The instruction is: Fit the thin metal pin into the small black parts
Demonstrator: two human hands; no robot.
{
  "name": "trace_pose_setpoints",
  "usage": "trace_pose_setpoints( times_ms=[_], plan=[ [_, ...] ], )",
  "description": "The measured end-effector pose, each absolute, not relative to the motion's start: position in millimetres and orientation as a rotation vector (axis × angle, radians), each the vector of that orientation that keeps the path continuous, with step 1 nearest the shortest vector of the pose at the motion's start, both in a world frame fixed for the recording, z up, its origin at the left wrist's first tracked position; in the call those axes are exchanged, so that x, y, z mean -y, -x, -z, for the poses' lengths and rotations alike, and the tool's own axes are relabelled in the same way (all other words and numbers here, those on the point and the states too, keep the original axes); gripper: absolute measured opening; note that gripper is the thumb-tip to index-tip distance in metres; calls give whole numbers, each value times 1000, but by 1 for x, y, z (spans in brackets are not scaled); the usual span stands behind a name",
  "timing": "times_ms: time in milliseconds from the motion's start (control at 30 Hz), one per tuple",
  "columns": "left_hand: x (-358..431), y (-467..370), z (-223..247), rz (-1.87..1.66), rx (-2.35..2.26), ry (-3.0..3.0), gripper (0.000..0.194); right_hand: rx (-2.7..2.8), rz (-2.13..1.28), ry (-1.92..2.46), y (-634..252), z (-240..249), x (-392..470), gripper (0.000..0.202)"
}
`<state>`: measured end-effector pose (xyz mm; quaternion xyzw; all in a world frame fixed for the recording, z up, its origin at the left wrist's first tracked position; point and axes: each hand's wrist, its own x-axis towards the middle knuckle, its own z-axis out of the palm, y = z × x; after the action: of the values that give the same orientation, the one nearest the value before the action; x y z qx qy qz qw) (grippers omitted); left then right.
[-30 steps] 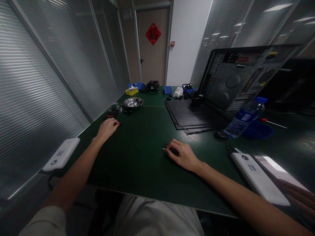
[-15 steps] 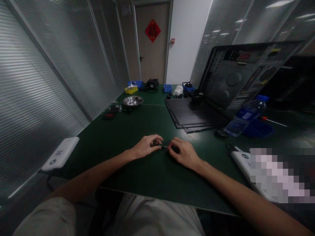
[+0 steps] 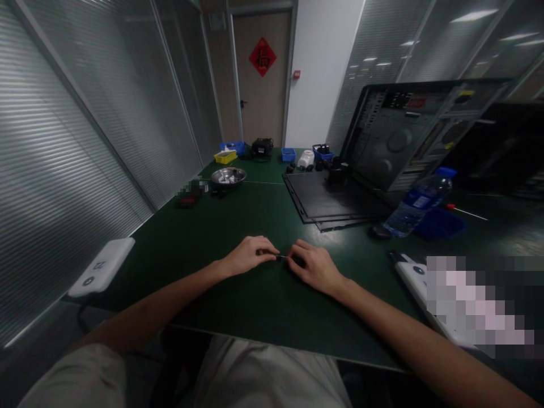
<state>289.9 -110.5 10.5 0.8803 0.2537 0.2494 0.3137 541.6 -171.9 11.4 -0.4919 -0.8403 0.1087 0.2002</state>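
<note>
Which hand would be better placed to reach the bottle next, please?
Probably the right hand: it is nearer the bottle, on that side; the left hand, at a small dark piece, is farther.

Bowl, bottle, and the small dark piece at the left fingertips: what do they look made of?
Bowl: probably polished stainless steel; silvery, with bright reflections.
Bottle: most likely thin, glossy clear plastic; see-through, with highlights and a blue cap.
Dark piece: possibly plastic, going by its black colour, but too small and blurred to settle material or finish.
</note>
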Motion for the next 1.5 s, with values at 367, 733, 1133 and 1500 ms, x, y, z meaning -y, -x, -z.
trace_pose_setpoints(
  times_ms=[367,733,1133,1500],
  plan=[
    [110,-291,-8,-650,-779,-2216,23,2383,-282,1292,-543,-10,172,16],
    [112,-295,-6,-655,-788,-2212,21,2475,-205,1231,-538,-6,171,20],
    [110,-293,-2,-673,-777,-2165,23,2492,-210,1195,-539,-5,171,19],
    [111,-294,-3,-665,-797,-2142,24,2507,-238,1187,-539,-7,171,19]
  ],
)
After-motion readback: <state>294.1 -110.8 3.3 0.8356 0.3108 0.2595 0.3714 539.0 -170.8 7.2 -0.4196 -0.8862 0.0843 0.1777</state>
